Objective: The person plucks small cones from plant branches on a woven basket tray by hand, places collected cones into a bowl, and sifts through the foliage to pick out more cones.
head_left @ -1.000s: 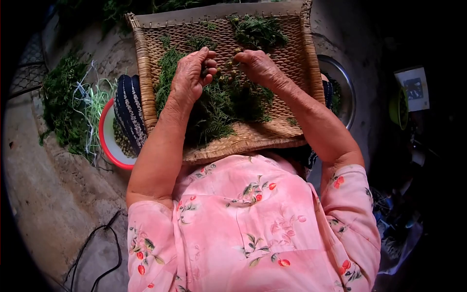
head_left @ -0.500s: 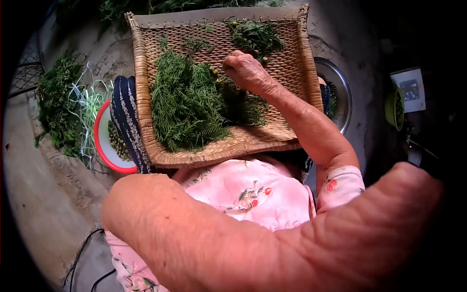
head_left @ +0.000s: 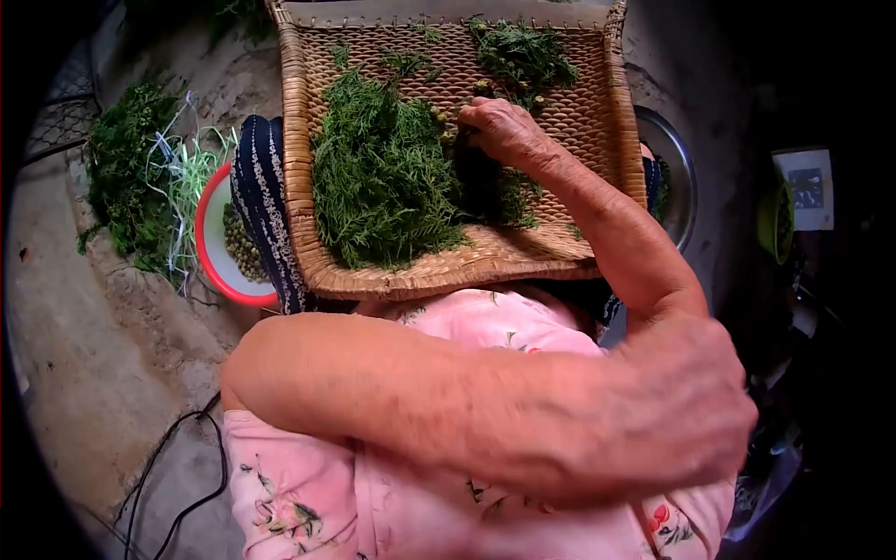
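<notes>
A shallow woven basket (head_left: pixel 537 252) rests across the lap. Its left side holds a large heap of green feathery conifer sprigs (head_left: pixel 378 182), with a smaller bunch of sprigs (head_left: pixel 527 56) near the top right. Over the middle of the basket is my right hand (head_left: pixel 504 129), its fingers curled in beside the heap and a few small round green cones (head_left: pixel 483 89). What those fingers hold, if anything, is hidden. My left hand (head_left: pixel 686 406) is crossed in front of the body to the right, close to the camera, smeared by motion, fingers hidden.
Left of the basket, a red-rimmed white bowl (head_left: pixel 207 252) contains small round cones (head_left: pixel 241 247). More greenery (head_left: pixel 135 173) and pale plastic strings (head_left: pixel 177 187) lie beyond it. A metal basin (head_left: pixel 686 177) and a green bowl (head_left: pixel 775 219) stand right. Black cable (head_left: pixel 173 429) runs lower left.
My left hand has drawn down and inward from the far right. My right hand stays over much the same part of the basket. The whole view has shifted slightly.
</notes>
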A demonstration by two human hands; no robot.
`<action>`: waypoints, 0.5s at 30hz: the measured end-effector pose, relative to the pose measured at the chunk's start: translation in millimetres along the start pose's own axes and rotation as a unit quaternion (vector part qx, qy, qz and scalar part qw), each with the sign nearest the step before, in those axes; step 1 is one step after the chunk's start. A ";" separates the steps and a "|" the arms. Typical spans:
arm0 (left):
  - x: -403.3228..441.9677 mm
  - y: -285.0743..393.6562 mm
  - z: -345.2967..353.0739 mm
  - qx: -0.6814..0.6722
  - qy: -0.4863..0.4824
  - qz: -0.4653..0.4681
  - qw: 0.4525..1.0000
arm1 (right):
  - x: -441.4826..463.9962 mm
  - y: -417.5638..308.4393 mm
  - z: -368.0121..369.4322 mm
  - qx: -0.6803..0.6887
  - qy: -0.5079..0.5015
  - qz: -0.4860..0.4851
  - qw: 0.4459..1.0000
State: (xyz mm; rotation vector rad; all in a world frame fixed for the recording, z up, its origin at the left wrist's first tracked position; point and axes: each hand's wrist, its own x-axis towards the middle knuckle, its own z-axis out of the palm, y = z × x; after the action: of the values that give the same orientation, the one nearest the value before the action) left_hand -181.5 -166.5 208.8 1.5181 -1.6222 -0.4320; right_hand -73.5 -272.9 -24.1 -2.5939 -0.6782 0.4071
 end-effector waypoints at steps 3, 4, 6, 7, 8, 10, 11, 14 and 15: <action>-14.1 -53.7 7.4 0.055 0.119 -0.111 0.985 | -10.5 4.7 -2.1 -0.009 0.058 -0.007 0.998; -28.3 -89.1 15.9 0.132 0.204 -0.172 0.955 | -18.7 4.4 -4.3 0.033 0.134 -0.041 0.990; -63.5 -148.1 10.6 0.023 0.375 -0.256 0.891 | 0.9 29.8 35.2 0.622 0.202 0.052 0.755; -76.6 -153.1 -0.5 -0.095 0.427 -0.355 0.826 | 2.7 22.3 11.0 0.330 0.164 0.065 0.927; -90.6 -156.7 -11.0 -0.210 0.467 -0.443 0.736 | 3.8 15.4 -14.1 0.000 0.107 0.070 0.992; -125.2 -187.5 -10.8 -0.374 0.570 -0.411 0.605 | 3.4 20.4 -16.1 0.029 0.114 0.049 0.992; -136.0 -198.1 -8.6 -0.394 0.598 -0.416 0.561 | 1.8 20.1 -16.5 0.016 0.079 0.054 0.995; -149.4 -212.6 -1.8 -0.419 0.622 -0.437 0.496 | -2.3 7.1 -18.9 -0.040 -0.048 0.078 0.995; -149.9 -213.8 0.6 -0.430 0.613 -0.438 0.497 | -3.4 4.0 -15.0 -0.065 -0.052 0.075 0.994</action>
State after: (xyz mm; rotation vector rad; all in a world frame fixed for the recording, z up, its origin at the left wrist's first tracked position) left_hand -59.7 -70.1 -1.1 1.0934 0.5978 -0.3845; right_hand -69.1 -282.7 -12.4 -2.7727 -0.5619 0.5651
